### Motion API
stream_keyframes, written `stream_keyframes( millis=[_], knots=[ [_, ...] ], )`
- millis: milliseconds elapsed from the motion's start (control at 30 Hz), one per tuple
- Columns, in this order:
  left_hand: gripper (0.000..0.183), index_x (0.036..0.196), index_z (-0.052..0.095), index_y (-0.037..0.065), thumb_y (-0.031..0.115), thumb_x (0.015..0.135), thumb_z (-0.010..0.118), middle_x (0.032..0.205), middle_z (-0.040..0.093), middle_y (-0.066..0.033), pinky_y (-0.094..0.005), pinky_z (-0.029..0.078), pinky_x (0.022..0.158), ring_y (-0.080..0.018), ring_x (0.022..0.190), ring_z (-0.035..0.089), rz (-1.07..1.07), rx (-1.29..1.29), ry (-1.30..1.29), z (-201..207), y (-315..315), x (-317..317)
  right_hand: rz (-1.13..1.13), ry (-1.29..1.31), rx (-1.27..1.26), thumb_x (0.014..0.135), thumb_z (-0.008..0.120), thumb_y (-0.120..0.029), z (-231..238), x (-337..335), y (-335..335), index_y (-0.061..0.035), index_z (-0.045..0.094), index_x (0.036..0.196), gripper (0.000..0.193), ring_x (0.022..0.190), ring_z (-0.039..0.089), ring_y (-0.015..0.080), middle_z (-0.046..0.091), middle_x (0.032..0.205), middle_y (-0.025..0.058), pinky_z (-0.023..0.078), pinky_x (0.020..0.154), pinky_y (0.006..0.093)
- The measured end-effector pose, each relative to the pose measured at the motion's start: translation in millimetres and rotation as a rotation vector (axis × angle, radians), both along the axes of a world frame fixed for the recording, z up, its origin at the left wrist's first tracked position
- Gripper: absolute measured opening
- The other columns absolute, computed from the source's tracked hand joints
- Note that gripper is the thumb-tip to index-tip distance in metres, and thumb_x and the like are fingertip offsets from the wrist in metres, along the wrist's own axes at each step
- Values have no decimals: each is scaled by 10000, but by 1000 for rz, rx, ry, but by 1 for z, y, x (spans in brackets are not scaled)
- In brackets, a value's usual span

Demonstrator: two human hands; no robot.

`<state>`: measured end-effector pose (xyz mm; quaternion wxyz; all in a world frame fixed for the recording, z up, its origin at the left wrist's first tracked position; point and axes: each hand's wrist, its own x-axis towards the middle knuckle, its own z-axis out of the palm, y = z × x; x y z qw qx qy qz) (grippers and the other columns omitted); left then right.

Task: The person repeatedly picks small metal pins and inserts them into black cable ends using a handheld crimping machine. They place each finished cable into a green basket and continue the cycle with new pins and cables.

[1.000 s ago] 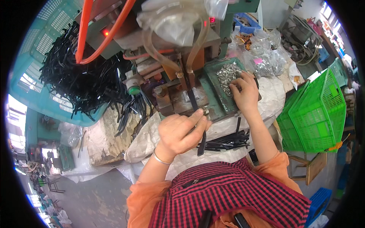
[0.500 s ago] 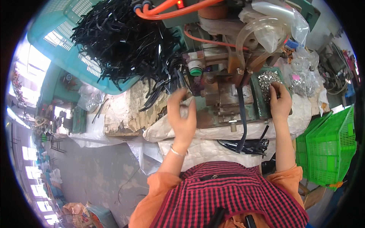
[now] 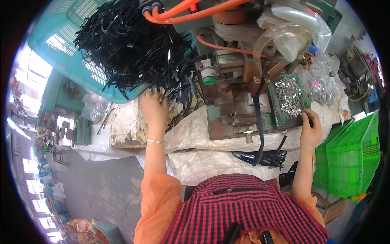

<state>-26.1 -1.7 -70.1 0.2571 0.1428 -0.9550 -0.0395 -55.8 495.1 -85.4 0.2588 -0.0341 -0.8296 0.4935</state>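
Note:
My left hand (image 3: 154, 112) is over the bench at the near edge of a heap of thin black strips (image 3: 122, 44). Its fingers bend down among the strip ends, and whether they grip one is hidden. My right hand (image 3: 312, 129) is beside the near right corner of the machine's green tray, just below a small green button (image 3: 307, 105). Its thumb and fingers are loosely bent and a little apart, with nothing visible between them. Small shiny metal pieces (image 3: 289, 97) fill part of the tray. One black strip (image 3: 258, 126) hangs from the machine (image 3: 239, 103) over its front edge.
A teal plastic basket (image 3: 61, 69) holds the heap at the left. Orange hoses (image 3: 195, 17) cross above the machine. A bundle of black strips (image 3: 268, 157) lies below its front edge. Green crates (image 3: 347, 156) stand at the right, near clear bags of metal pieces (image 3: 323, 87).
My left hand has moved left and slightly away, from beside the machine to the black strips. My right hand has left the metal pieces and come nearer, to the tray's corner.

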Motion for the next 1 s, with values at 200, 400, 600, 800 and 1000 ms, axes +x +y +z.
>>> stream_keyframes(
  millis=[200,400,600,800,1000],
  knots=[
    [153,1011,723,36,126,889,699,1066,696,-139,-450,512,877,-360,995,633,-89,-75,119,-44,-9,5,346,84,-16,887,705,0,64,10,-62,-3,737,1062,178,966,697,202,745,1034,101,523,887,311],
    [313,1331,572,37,90,1025,609,990,750,-143,-293,531,690,-158,759,695,-212,866,275,-17,3,-11,473,165,-324,875,732,38,71,-19,-136,28,637,1224,361,1027,669,164,687,1138,86,520,919,295],
    [356,1200,585,6,337,1071,563,1141,720,-206,-344,565,775,-256,933,722,-373,1265,366,4,73,11,448,92,-597,880,722,18,70,-8,-150,30,591,1274,416,986,681,137,710,1059,77,524,885,270],
    [477,982,630,26,466,1087,477,792,645,-98,-208,370,513,-124,588,564,-269,1342,599,81,113,10,528,-78,-877,879,704,40,102,-1,-162,43,544,1327,476,976,651,95,716,992,70,499,888,227],
    [53,1008,619,-26,-62,969,623,960,718,-192,-296,588,622,-219,760,703,-808,736,696,92,166,36,658,-3,-296,891,688,-47,101,9,-104,-37,647,1318,429,1269,610,271,640,1351,146,451,1088,378]
  ],
)
